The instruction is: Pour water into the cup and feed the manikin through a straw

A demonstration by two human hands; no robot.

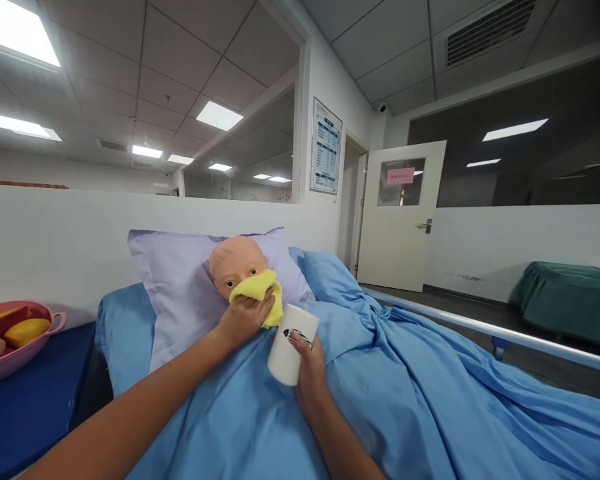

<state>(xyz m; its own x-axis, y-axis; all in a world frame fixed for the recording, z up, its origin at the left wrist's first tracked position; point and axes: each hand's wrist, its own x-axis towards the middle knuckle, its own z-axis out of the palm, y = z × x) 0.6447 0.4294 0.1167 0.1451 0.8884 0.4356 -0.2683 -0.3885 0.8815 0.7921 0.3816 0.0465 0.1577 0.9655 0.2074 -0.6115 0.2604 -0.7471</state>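
Observation:
A training manikin's head point(234, 262) lies on a lilac pillow point(180, 293) in a bed, covered to the chin by a blue sheet point(380, 393). My left hand point(243, 319) is closed on a yellow cloth point(260, 289) and presses it against the manikin's mouth and chin. My right hand point(307, 373) grips a white mug point(293, 343) with a black fish drawing, held tilted just below the cloth, over the manikin's chest.
A pink basin point(25, 353) with yellow and red fruit models stands on a blue table point(30, 407) at the left. A metal bed rail point(480, 327) runs along the right side. A white door point(400, 213) and a green-covered bed point(565, 300) are beyond.

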